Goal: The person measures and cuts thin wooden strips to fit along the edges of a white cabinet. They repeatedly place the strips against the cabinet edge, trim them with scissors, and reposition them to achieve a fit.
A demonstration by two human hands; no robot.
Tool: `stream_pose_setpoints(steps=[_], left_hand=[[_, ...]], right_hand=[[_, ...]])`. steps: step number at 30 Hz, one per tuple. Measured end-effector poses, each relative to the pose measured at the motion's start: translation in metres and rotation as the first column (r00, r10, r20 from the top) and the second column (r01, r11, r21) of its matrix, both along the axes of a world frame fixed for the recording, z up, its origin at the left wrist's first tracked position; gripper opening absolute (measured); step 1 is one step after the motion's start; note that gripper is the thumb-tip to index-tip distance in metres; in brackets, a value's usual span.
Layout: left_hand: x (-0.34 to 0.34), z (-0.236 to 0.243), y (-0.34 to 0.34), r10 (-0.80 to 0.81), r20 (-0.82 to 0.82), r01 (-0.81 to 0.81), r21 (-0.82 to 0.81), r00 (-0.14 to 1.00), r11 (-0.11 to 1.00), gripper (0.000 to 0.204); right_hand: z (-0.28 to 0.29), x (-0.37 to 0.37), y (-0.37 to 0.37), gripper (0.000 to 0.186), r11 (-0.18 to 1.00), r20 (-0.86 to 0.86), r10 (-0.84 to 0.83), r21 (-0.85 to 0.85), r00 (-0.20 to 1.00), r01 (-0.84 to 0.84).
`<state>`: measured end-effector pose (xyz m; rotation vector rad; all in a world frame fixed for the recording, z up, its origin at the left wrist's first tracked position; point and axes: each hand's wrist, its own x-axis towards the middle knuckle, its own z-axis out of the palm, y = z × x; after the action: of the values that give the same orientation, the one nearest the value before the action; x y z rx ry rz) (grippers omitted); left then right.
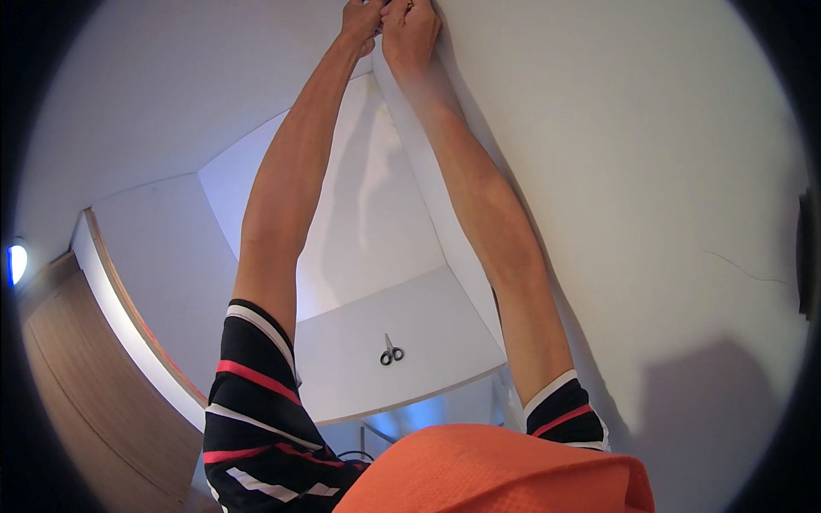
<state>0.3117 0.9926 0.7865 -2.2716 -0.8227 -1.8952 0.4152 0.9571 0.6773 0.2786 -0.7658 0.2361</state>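
Both left hand (pixel 364 20) and right hand (pixel 412 34) curl close together beside white wall (pixel 650 171), can't tell what they grip, black-handled scissors (pixel 392 353) on white surface (pixel 449 333) below.

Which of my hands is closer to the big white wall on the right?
Your right hand: it sits on the side toward the white wall, while your left hand is farther left.

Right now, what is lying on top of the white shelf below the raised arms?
A pair of dark-handled scissors lies on the white shelf. The striped left sleeve covers the shelf's left end; anything behind it cannot be seen.
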Motion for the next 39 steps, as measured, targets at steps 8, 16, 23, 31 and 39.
stream_pose_setpoints(steps=[8, 16, 23, 31, 39], left_hand=[[0.002, -0.002, -0.005, -0.039, 0.005, 0.039, -0.026, 0.999, 0.999, 0.022], [-0.002, 0.000, 0.002, -0.089, 0.002, 0.089, -0.025, 0.996, 0.996, 0.017], [-0.005, 0.002, 0.002, -0.016, 0.017, 0.016, -0.002, 1.000, 1.000, 0.012], [-0.008, 0.004, 0.005, -0.066, 0.022, 0.066, -0.001, 0.998, 0.998, 0.014], [-0.007, 0.006, 0.006, -0.052, 0.050, 0.053, -0.020, 0.997, 0.998, 0.017]], right_hand=[[0.003, 0.001, 0.000, 0.035, 1.000, 0.026, -0.006, -0.012, 1.000, 0.006], [0.007, 0.001, 0.002, 0.034, 1.000, 0.008, -0.025, 0.011, 1.000, 0.025], [0.015, -0.001, 0.004, 0.033, 1.000, 0.016, -0.013, 0.027, 1.000, 0.013], [0.015, 0.000, 0.005, 0.033, 1.000, 0.033, -0.026, 0.008, 0.999, 0.025], [0.017, -0.002, 0.006, 0.033, 0.999, 0.051, -0.039, 0.008, 0.998, 0.039]])
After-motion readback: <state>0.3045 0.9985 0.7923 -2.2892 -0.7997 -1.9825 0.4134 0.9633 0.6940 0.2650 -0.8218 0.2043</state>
